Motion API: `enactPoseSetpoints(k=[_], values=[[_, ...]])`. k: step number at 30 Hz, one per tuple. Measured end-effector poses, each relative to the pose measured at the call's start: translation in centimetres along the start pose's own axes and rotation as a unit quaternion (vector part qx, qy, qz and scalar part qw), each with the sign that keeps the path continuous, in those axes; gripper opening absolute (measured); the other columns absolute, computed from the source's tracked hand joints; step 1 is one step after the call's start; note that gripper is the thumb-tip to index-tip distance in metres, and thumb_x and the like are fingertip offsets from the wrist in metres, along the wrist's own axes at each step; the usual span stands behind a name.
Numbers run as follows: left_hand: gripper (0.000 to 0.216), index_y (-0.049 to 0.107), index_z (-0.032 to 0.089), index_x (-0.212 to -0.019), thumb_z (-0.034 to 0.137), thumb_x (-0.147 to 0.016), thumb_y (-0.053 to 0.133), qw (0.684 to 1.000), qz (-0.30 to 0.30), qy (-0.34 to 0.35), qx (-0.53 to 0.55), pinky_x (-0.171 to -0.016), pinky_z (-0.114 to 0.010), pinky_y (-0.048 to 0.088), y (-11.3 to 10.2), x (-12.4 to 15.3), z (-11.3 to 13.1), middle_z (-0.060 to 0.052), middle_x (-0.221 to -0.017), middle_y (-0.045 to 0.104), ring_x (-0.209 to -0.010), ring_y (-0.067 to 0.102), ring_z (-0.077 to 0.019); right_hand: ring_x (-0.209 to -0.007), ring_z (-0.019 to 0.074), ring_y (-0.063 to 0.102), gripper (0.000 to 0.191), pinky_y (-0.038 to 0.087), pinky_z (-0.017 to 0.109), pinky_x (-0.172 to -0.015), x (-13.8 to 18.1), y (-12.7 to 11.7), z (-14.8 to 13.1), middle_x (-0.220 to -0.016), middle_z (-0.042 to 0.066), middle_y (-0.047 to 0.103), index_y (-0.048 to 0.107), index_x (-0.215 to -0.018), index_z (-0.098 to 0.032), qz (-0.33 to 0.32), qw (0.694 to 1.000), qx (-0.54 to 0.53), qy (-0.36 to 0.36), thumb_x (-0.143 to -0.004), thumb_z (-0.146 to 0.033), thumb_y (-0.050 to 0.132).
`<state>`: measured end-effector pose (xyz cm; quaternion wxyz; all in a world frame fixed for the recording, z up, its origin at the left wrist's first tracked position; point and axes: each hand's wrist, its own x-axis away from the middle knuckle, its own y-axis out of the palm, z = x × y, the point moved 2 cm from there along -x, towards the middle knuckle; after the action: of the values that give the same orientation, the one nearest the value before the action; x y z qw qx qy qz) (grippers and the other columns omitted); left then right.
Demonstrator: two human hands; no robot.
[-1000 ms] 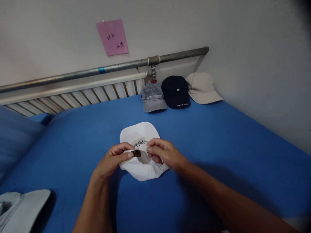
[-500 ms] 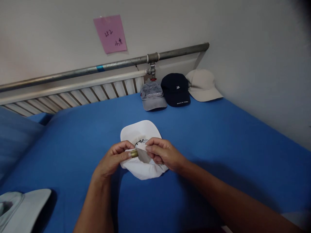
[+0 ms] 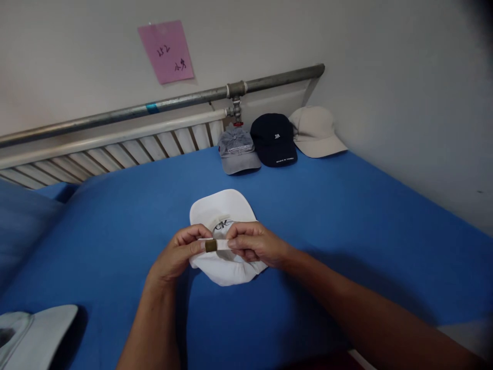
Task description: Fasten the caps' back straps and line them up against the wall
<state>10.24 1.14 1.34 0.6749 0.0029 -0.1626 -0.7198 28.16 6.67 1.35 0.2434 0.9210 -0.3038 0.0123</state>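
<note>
A white baseball cap (image 3: 223, 272) rests on the blue sheet with its brim pointing away from me and dark lettering showing inside. Between my hands runs its white back strap (image 3: 222, 244), level and fairly straight, with a brass-coloured buckle (image 3: 211, 245) on it. My left hand (image 3: 181, 252) pinches the strap end at the buckle, thumb in front. The thumb and fingers of my right hand (image 3: 258, 244) are closed on the strap just right of the buckle. The fingertips behind the strap are partly hidden.
At the back stand a grey cap (image 3: 239, 150), a navy cap (image 3: 274, 140) and a beige cap (image 3: 319, 131) in a row. Another pale cap (image 3: 42, 336) is cut off at the lower left. A white radiator (image 3: 154, 144) and metal pipe (image 3: 185, 100) line the wall behind the blue sheet (image 3: 327, 205).
The strap's right part has come down level with the buckle and now spans between both hands. My right hand has shifted slightly left and down. The view has turned slightly.
</note>
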Motion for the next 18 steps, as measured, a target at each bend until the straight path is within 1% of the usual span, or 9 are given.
enactPoseSetpoints(k=[8,13,18], values=[[0.028,0.067,0.013,-0.07,0.035,-0.061,0.082,1.0,0.01,-0.002,-0.005,-0.043,-0.016,0.032,-0.14,-0.24,-0.4,0.001,-0.057,0.059,-0.044,0.046,-0.006,-0.034,0.001,0.027,0.014,0.016,0.015,-0.035,-0.19,-0.36,0.42,-0.045,-0.009,0.046,0.057,-0.073,-0.016,-0.03,0.999,-0.014,0.009,-0.069,-0.024,0.067],[0.028,0.067,0.013,-0.071,0.036,-0.062,0.081,1.0,-0.005,-0.008,-0.003,-0.042,-0.016,0.031,0.13,-0.49,-0.59,0.002,-0.054,0.057,-0.043,0.044,-0.0054,-0.034,0.0009,0.027,0.015,0.018,0.015,-0.035,-0.39,-0.54,0.67,-0.045,-0.009,0.046,0.057,-0.074,-0.016,-0.039,0.999,-0.017,0.016,-0.07,-0.024,0.069],[0.028,0.067,0.013,-0.07,0.036,-0.062,0.082,1.0,-0.007,-0.011,0.004,-0.043,-0.016,0.032,0.15,-0.51,-0.7,0.002,-0.056,0.059,-0.044,0.045,-0.0054,-0.033,0.0012,0.025,0.017,0.017,0.016,-0.035,-0.54,-0.71,0.86,-0.044,-0.01,0.044,0.056,-0.074,-0.017,-0.051,0.998,-0.035,0.02,-0.07,-0.026,0.069]])
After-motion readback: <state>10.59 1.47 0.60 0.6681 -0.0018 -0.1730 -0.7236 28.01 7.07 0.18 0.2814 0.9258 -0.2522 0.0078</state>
